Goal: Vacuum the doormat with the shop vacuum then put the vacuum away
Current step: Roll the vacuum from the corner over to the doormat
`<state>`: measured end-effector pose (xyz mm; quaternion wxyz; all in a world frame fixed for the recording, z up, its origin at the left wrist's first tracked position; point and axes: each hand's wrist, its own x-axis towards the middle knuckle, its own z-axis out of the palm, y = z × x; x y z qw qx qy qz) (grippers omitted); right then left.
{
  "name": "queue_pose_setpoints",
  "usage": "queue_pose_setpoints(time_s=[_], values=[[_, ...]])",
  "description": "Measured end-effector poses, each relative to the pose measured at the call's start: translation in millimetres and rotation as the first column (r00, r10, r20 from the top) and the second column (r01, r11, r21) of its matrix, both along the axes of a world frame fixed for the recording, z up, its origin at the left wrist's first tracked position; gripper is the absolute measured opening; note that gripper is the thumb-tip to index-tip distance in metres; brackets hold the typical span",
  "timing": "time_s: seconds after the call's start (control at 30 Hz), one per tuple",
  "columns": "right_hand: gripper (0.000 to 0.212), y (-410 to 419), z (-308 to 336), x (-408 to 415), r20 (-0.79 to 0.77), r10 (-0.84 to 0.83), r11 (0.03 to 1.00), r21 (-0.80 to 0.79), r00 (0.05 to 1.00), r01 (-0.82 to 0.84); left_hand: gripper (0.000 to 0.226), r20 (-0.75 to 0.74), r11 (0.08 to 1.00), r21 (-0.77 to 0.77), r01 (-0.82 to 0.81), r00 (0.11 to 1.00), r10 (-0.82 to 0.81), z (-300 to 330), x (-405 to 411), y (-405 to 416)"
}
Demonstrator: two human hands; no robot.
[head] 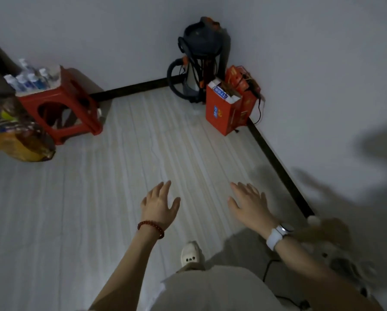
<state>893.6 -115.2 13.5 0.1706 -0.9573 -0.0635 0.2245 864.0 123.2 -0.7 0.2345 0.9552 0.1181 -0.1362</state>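
Note:
The shop vacuum [200,61] stands upright in the far corner of the room, dark grey on top with a silver drum and a black hose looping at its left. My left hand [160,204], with a red bead bracelet on the wrist, is stretched out over the pale floor with fingers spread and empty. To its right, my right hand [250,204], a white watch on the wrist, is equally spread and holds nothing. Both hands are well short of the vacuum. No doormat shows in this view.
Red cardboard boxes [225,111] stand right of the vacuum against the wall. A red plastic stool [64,104] with several bottles on top is at the left, a filled bag [19,140] beside it. A black cable [268,270] lies on the floor at lower right.

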Motion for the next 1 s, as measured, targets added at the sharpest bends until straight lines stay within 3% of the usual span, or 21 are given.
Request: queue_pose_setpoints(time_s=[0.27, 0.37, 0.57, 0.7, 0.8, 1.0], values=[[0.054, 47.8, 6.9, 199.7, 0.044, -0.138, 0.988, 0.082, 0.989, 0.134, 0.060, 0.055, 0.997, 0.003, 0.074, 0.996, -0.074, 13.0, 232.9, 48.8], [0.080, 61.2, -8.6, 288.7, 0.113, -0.176, 0.981, 0.100, 0.978, 0.165, 0.060, 0.042, 0.998, 0.009, 0.063, 0.997, -0.063, 0.6, 320.1, 59.7], [0.103, 95.5, -17.4, 493.8, 0.090, -0.066, 0.992, 0.110, 0.994, 0.056, 0.059, 0.027, 1.000, 0.011, -0.022, 0.999, 0.022, 11.5, 503.9, 92.0], [0.085, 142.3, 7.0, 610.9, 0.124, 0.006, 0.988, 0.154, 0.992, -0.025, 0.058, 0.114, 0.994, -0.001, -0.109, 0.988, 0.108, 35.4, 603.8, 124.5], [0.052, 179.9, 14.1, 690.4, 0.145, 0.051, 0.984, 0.162, 0.988, -0.074, 0.057, 0.109, 0.988, 0.003, -0.155, 0.982, 0.153, 33.9, 665.1, 155.5], [0.057, 247.0, -17.1, 847.9, 0.188, 0.010, 0.989, 0.142, 0.982, -0.038, 0.058, 0.046, 0.992, -0.010, -0.127, 0.991, 0.127, 0.6, 814.1, 230.2]])
